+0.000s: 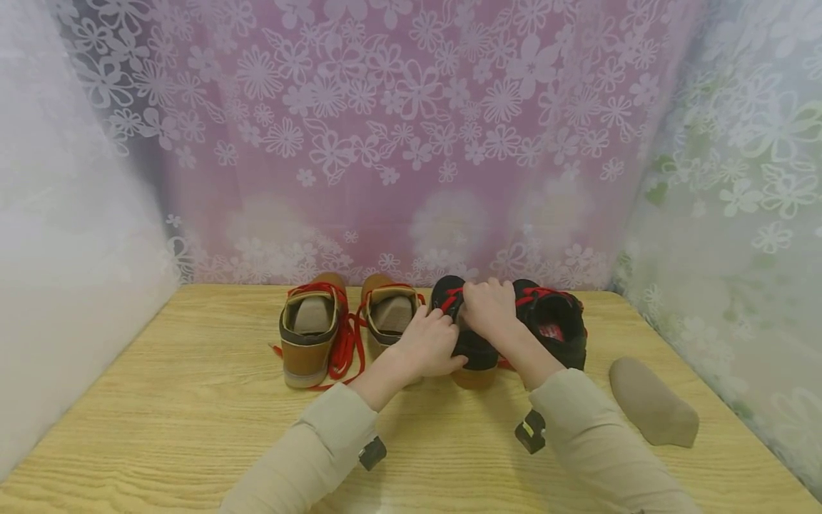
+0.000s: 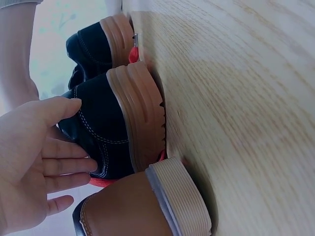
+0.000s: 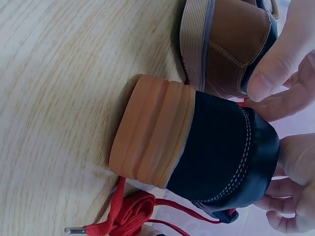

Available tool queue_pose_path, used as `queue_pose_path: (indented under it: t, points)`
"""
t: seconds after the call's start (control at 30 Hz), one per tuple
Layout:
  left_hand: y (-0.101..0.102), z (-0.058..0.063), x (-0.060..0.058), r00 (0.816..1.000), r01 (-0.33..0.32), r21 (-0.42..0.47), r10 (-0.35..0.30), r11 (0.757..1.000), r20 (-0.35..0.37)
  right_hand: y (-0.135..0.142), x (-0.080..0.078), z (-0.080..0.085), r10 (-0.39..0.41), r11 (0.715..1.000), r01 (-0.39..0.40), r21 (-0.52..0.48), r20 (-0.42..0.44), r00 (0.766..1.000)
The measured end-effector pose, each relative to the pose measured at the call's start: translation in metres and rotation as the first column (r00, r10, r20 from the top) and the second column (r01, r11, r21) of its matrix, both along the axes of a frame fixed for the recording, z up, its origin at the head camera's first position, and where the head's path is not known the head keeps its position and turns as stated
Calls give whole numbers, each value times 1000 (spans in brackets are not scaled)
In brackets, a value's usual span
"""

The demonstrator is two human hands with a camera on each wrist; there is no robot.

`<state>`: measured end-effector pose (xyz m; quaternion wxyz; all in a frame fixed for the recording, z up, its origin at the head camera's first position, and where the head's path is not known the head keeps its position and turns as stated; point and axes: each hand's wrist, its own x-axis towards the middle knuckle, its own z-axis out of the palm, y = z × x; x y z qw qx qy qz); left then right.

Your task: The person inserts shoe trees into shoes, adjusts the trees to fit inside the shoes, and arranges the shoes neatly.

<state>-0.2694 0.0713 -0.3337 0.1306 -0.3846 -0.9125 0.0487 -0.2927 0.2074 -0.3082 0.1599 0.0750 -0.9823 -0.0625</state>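
A black shoe with red laces and a brown sole (image 3: pixel 216 152) stands on the table, its heel toward me. My right hand (image 1: pixel 489 307) grips it around the tongue and laces, with the fingertips partly hidden in the head view. At the left side of its collar, my left hand (image 2: pixel 34 157) rests with fingers rather straight and the thumb near the heel edge. To the right stands the other black shoe (image 1: pixel 565 350), red showing inside. Beside my left hand is a brown shoe (image 2: pixel 133 206) with a beige insert (image 1: pixel 393 313) in its opening.
A second brown shoe (image 1: pixel 307 353) on the left also holds a beige insert. Loose red laces (image 1: pixel 347 350) lie between the brown shoes. A beige foot-shaped piece (image 1: pixel 655 403) lies at the table's right side. A floral curtain (image 1: pixel 398 143) hangs behind the table (image 1: pixel 160 428).
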Motion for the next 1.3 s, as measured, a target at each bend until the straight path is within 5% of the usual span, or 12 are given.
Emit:
queue_pose_path:
  t: [0.6, 0.83, 1.1, 1.3]
  points:
    - [4, -4, 5, 999, -37, 11, 37, 999, 7, 27, 12, 14, 148, 987, -142, -74, 71, 986]
    - [8, 1, 6, 998, -41, 73, 45, 996, -49, 39, 18, 19, 130, 984, -116, -132, 101, 986]
    - [16, 7, 14, 995, 40, 135, -26, 990, -101, 55, 26, 28, 70, 983, -30, -179, 223, 972]
    - [26, 7, 21, 992, 83, 138, -69, 987, -104, 71, 34, 29, 77, 978, -30, -205, 224, 971]
